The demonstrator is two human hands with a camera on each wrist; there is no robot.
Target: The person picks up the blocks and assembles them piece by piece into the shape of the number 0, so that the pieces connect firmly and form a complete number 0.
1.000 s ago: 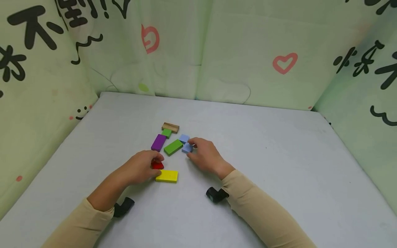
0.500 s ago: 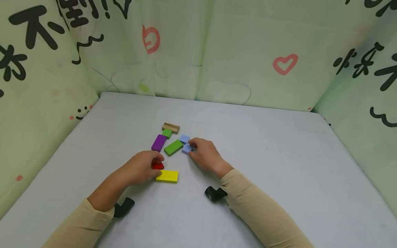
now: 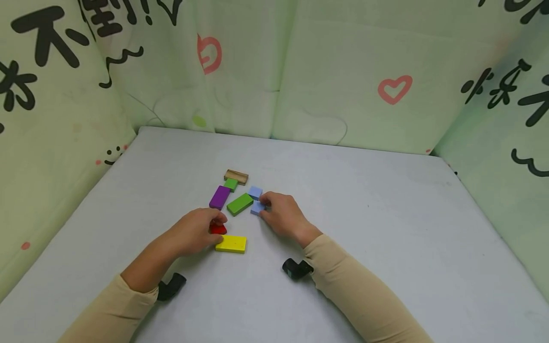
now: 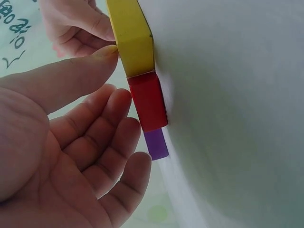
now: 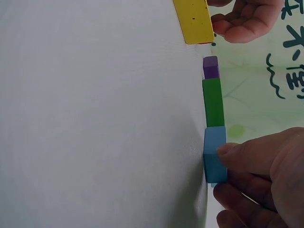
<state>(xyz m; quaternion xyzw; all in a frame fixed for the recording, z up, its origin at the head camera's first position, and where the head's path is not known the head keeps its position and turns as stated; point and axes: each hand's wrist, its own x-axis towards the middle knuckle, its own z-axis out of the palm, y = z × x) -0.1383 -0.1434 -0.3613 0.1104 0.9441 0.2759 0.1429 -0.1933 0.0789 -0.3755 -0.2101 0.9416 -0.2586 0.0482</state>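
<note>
My right hand (image 3: pixel 284 213) pinches the nearer light blue block (image 3: pixel 257 208), thumb on its near side and fingers around its far right corner; the right wrist view shows the thumb (image 5: pixel 232 153) on that block. A second light blue block (image 3: pixel 255 192) lies just behind it, and a green rectangular block (image 3: pixel 239 204) is at its left. With loosely bent fingers, my left hand (image 3: pixel 195 231) rests beside a red block (image 3: pixel 218 229) and a yellow rectangular block (image 3: pixel 231 244). In the left wrist view its thumb tip (image 4: pixel 108 51) touches the yellow block's edge, the fingers close alongside the red one.
Behind the left hand lies a purple block (image 3: pixel 219 197), then a small green block (image 3: pixel 230 184) and a brown wooden block (image 3: pixel 236 176). All lie on a white table (image 3: pixel 364 214), with printed green cloth (image 3: pixel 326 71) hanging around it. Both wrists carry black cameras (image 3: pixel 297 269).
The right hand has shifted slightly left with the nearer light blue block, bringing it closer to the green rectangular block. The left hand stays where it was.
</note>
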